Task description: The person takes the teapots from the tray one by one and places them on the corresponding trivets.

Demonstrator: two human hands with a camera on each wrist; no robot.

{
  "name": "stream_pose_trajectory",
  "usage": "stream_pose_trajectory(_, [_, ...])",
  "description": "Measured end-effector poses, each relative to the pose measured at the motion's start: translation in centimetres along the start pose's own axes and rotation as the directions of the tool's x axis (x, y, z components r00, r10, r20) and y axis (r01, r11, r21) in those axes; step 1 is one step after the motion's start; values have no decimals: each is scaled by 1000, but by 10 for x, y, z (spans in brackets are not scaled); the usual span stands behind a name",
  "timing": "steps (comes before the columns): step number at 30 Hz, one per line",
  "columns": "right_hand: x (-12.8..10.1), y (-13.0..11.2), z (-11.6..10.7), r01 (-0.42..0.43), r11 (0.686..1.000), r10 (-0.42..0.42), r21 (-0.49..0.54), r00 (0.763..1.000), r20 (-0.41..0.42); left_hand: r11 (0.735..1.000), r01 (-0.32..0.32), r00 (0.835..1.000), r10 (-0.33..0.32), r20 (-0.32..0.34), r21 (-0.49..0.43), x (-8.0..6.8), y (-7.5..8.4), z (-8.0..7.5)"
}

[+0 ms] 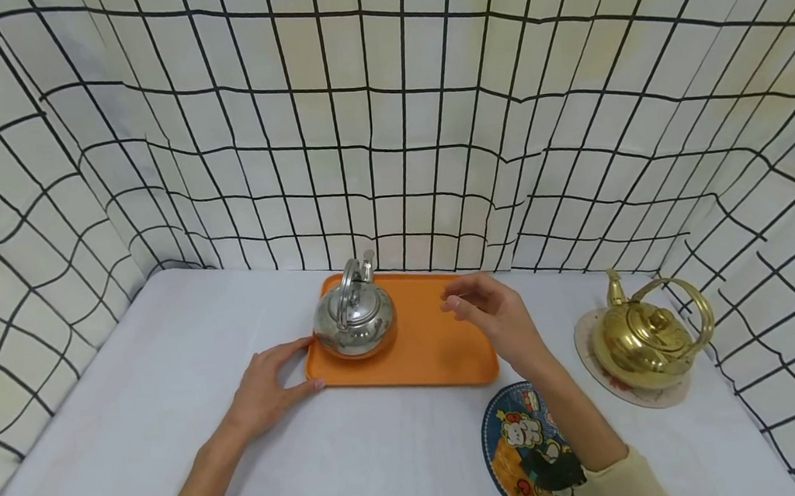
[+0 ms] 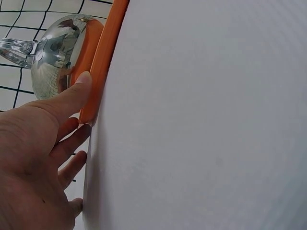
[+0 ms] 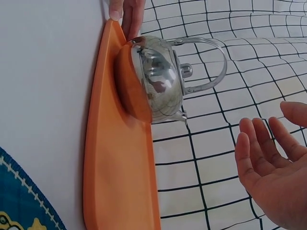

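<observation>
A shiny silver teapot [image 1: 356,319] with an arched handle stands upright on the left part of an orange tray [image 1: 440,338]. My left hand [image 1: 261,391] holds the tray's near left corner, thumb on the front rim and fingers along the left side. The left wrist view shows the thumb [image 2: 82,84] against the rim beside the teapot [image 2: 57,57]. Above the tray's right end is my right hand [image 1: 494,318], its fingers loosely bent around nothing. In the right wrist view that hand [image 3: 276,165] is apart from both teapot and tray.
A gold-coloured teapot [image 1: 646,341] stands on a pale round mat [image 1: 590,342] at the right. Near the front, a round blue cartoon-print mat [image 1: 506,434] lies partly under my right forearm. White walls with a black grid [image 1: 388,124] enclose the white table [image 1: 385,451].
</observation>
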State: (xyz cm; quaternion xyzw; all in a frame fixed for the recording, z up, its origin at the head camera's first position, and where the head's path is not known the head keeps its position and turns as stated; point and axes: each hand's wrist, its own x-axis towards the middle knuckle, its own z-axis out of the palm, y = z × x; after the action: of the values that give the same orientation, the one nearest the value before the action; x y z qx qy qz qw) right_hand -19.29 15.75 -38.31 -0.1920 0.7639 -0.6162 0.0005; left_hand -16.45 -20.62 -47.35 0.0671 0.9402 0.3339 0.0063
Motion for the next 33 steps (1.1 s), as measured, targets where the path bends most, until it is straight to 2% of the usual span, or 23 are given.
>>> stream_pose_trajectory(15, [5, 1, 15, -26, 1000, 26, -2, 1000, 6, 1000, 19, 1000, -19, 9, -1, -1, 1, 0])
stream_pose_trajectory(24, [8, 2, 20, -27, 1000, 27, -6, 1000, 10, 1000, 7, 1000, -7, 4, -10, -1, 1, 0])
stream_pose_trajectory(33, [11, 0, 24, -16, 1000, 16, 14, 1000, 20, 999, 32, 999, -32, 10, -7, -1, 1, 1])
